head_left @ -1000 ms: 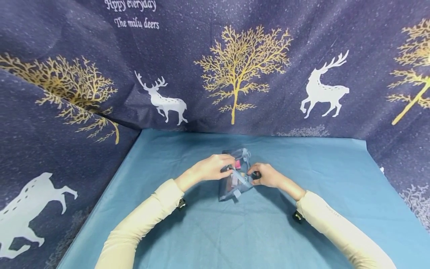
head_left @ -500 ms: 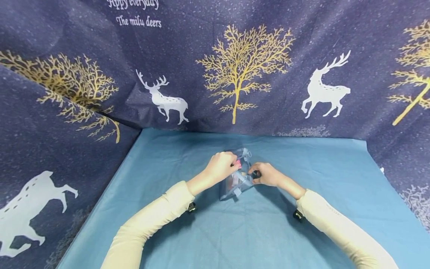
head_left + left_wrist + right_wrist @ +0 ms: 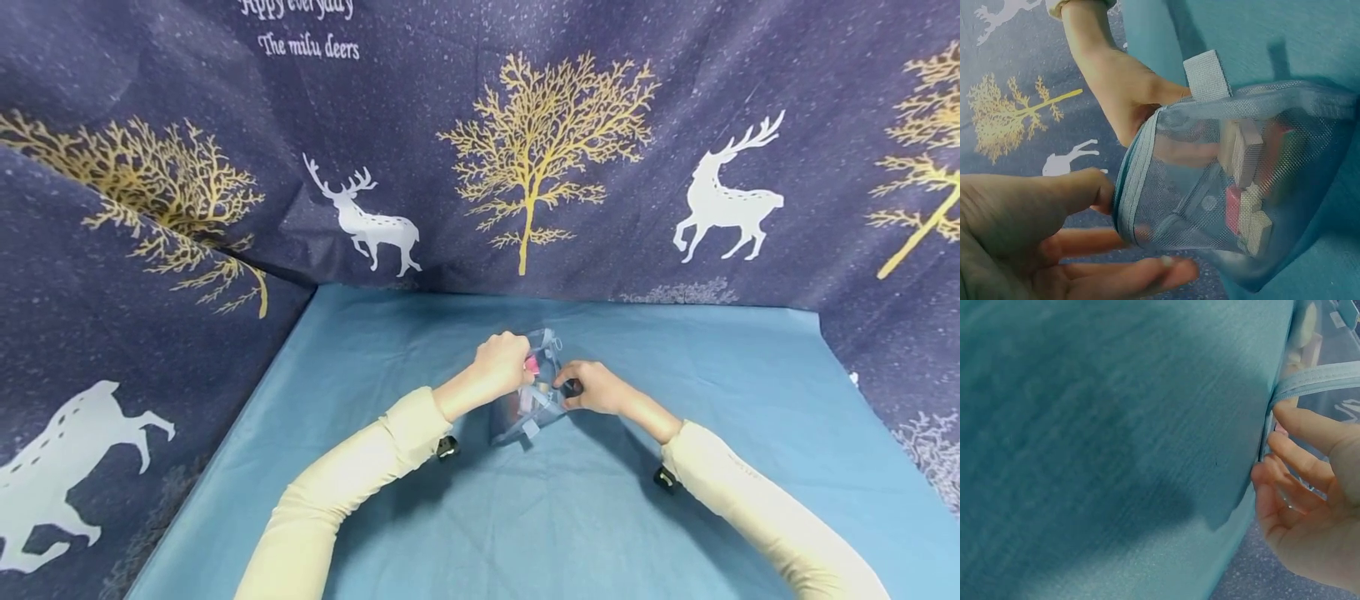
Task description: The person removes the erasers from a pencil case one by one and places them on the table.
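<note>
A blue see-through mesh zip pouch [image 3: 512, 423] lies on the blue cloth between both hands, its zip side parted. My left hand [image 3: 501, 365] pinches the zip edge with its thumb and a finger; in the left wrist view the other fingers lie against the mesh. My right hand [image 3: 592, 388] grips the opposite edge, and in the left wrist view a finger shows through the mesh. Inside sit several small blocks: a pink block [image 3: 1232, 210], pale wooden blocks [image 3: 1256, 234], and a red and green piece [image 3: 1280, 156], blurred by the mesh.
Blue cloth [image 3: 480, 517] covers the table around the pouch. Behind and to the left hangs a dark curtain [image 3: 600, 275] with printed deer and trees. A small fabric tab [image 3: 1208, 76] sticks out from the pouch's side.
My left hand has shifted right and slightly away along the pouch, turning to pinch the zip edge near the pink block. The right hand keeps its grip in place.
</note>
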Action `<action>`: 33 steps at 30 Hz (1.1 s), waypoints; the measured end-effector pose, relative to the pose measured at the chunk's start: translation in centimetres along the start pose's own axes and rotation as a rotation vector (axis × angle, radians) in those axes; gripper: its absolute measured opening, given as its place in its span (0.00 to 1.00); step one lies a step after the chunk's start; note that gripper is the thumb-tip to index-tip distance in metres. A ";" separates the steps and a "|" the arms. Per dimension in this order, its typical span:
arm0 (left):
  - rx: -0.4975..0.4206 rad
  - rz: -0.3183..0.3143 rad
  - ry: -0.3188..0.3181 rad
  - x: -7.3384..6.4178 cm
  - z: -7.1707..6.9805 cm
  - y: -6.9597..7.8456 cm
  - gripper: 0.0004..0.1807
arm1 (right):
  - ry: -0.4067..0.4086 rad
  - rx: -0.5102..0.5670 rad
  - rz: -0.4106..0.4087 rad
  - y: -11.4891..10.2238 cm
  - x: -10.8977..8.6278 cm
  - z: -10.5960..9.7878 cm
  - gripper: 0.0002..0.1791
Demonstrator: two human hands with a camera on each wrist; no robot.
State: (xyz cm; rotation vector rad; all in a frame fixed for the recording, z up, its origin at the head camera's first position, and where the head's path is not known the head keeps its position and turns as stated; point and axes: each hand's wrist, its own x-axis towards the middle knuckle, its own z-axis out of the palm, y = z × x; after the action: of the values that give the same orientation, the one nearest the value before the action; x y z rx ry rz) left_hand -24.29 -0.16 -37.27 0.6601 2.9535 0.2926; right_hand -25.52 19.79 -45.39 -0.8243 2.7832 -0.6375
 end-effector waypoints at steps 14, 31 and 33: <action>-0.222 0.152 -0.280 1.2 0.3 -1.9 0.25 | -0.010 0.004 -0.005 0.4 0.0 0.4 0.17; -0.217 0.141 -0.218 1.2 0.7 -1.4 0.22 | 0.007 0.004 -0.020 0.2 -0.1 0.1 0.19; -0.232 0.141 -0.218 1.2 0.8 -1.2 0.20 | 0.015 0.001 -0.020 0.0 0.0 0.0 0.21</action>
State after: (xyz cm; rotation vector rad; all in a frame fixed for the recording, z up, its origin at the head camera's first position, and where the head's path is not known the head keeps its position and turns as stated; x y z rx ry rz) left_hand -25.71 -0.58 -38.34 0.8123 2.6196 0.5297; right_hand -25.51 19.84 -45.39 -0.8520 2.7913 -0.6512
